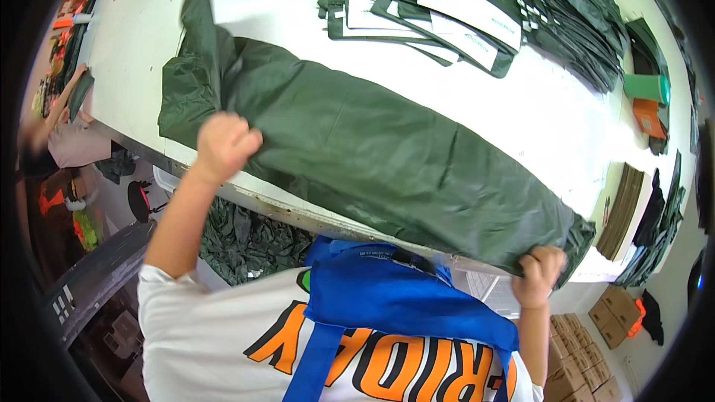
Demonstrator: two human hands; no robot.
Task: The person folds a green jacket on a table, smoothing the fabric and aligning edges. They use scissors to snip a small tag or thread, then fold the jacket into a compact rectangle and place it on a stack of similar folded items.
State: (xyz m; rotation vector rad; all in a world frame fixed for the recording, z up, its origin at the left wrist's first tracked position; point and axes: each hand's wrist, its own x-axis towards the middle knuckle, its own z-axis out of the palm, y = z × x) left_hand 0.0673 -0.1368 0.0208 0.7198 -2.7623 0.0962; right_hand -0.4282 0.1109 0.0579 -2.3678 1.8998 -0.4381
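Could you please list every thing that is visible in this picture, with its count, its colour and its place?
large folded garment: one, dark green, lying across the white table, gripped at both ends
white table: one, white, fills the middle of the view
packed garments with white cards: several, dark green, far side of the table
stacked garments: many, dark green, far right of the table
cup: one, green, right edge of the table
loose fabric: one heap, dark green, under the table's near edge
cardboard boxes: several, brown, on the floor at lower right
blue apron: one, blue, on the person's chest
left hand: closed grip on the garment's left end
right hand: closed grip on the garment's right end
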